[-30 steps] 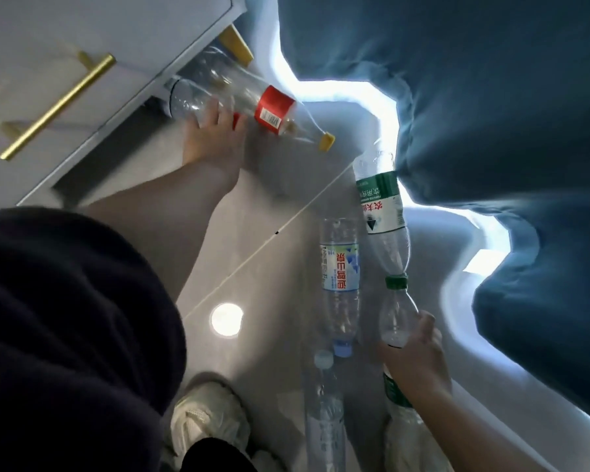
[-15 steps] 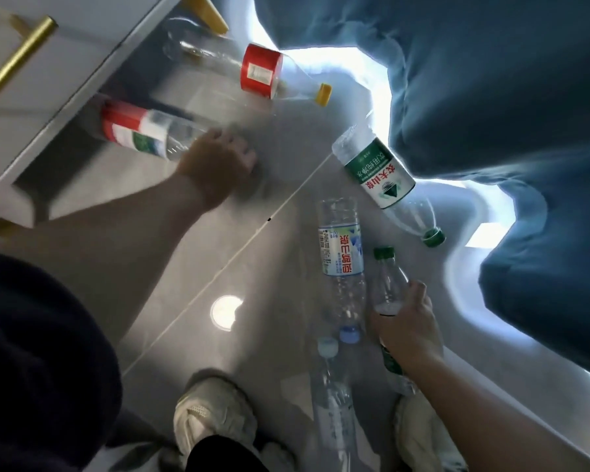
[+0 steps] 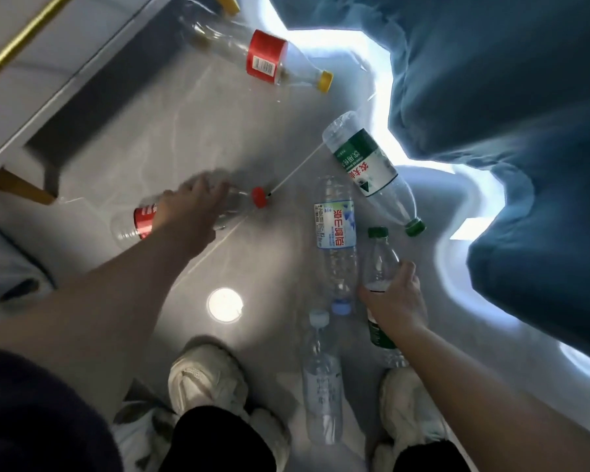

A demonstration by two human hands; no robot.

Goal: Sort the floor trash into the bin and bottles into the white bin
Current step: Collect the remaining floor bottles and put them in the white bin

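The left hand (image 3: 188, 216) curls over a red-capped bottle (image 3: 143, 217) lying on the grey floor (image 3: 150, 131), blurred. Well beyond that grip lies a large yellow-capped bottle (image 3: 263, 57). Between the two grips lies a blue-labelled water bottle (image 3: 335, 229), with a pale-capped clear bottle (image 3: 321, 379) nearer the feet. The right hand (image 3: 397, 303) grips a green-capped bottle (image 3: 380, 260) around its middle. Just beyond it lies a green-labelled bottle (image 3: 365, 161).
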